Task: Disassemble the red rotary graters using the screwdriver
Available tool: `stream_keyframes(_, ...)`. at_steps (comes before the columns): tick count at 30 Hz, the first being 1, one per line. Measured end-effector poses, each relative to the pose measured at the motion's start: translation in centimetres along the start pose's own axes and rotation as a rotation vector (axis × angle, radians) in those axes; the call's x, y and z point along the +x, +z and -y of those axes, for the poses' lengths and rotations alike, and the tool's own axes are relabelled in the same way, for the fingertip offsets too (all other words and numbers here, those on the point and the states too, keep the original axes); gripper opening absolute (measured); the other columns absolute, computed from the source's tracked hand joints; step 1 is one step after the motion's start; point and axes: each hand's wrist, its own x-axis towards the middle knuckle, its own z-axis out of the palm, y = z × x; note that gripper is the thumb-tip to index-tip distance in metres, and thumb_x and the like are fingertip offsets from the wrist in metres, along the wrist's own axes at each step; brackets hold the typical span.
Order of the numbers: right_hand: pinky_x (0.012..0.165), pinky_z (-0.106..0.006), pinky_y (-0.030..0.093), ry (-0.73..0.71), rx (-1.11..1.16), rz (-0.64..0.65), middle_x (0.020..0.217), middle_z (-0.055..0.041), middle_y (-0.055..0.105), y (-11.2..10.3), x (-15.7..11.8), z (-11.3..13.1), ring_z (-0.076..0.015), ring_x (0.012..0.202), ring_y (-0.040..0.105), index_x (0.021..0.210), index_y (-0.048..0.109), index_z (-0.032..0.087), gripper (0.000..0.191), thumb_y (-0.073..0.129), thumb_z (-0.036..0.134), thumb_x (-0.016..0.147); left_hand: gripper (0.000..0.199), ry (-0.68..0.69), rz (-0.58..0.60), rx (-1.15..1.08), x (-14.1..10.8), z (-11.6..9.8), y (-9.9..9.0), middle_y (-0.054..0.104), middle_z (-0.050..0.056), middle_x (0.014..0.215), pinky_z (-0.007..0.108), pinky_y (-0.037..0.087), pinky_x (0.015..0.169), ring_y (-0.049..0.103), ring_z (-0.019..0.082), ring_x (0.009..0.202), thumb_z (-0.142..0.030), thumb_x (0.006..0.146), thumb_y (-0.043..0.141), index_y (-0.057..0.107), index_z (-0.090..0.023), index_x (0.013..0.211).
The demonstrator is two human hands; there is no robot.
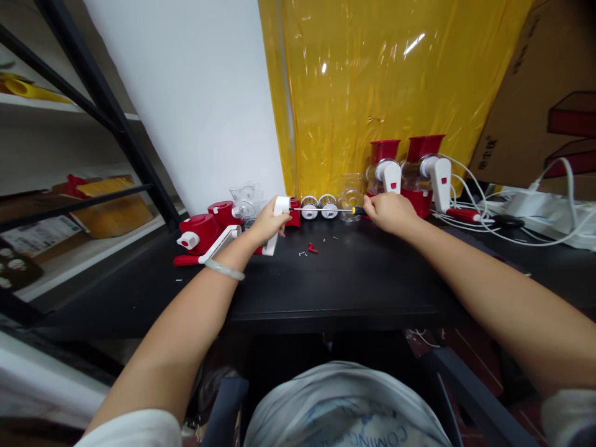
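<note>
My left hand (268, 222) is closed around a white plastic crank part (282, 205), whose arm hangs below the fingers. In my right hand (392, 213) is the handle end of a screwdriver (357, 211), its yellow and black grip mostly covered. The metal shaft lies level and reaches left to the white part; where exactly the tip sits is too small to tell. Behind the shaft lie two metal grating drums (309, 208) with their round ends toward me. A small red plastic piece (312, 248) and several screws (303, 254) rest on the black table (335, 285) below.
Red grinder bodies (200, 233) and a clear plastic hopper (246, 197) stand at left. Two assembled rotary graters (385, 164) stand at back right, near white cables and a power strip (526, 208). A yellow plastic curtain (363, 93), a carton (535, 87) and a shelf (84, 242) surround the table.
</note>
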Motion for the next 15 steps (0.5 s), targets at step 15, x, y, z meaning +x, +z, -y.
stream_keyframes(15, 0.060, -0.034, 0.030, -0.051, -0.007, -0.188, 0.096, -0.0182, 0.077, -0.5, -0.5, -0.1, -0.0266, 0.079, 0.067, 0.089, 0.076, 0.013, 0.055, 0.032, 0.043, 0.102, 0.024, -0.135, 0.075, -0.213, -0.7, -1.3, 0.5, 0.046, -0.009, 0.048, 0.026, 0.044, 0.043, 0.041, 0.010, 0.038, -0.024, 0.065, 0.060, 0.042, -0.023, 0.080)
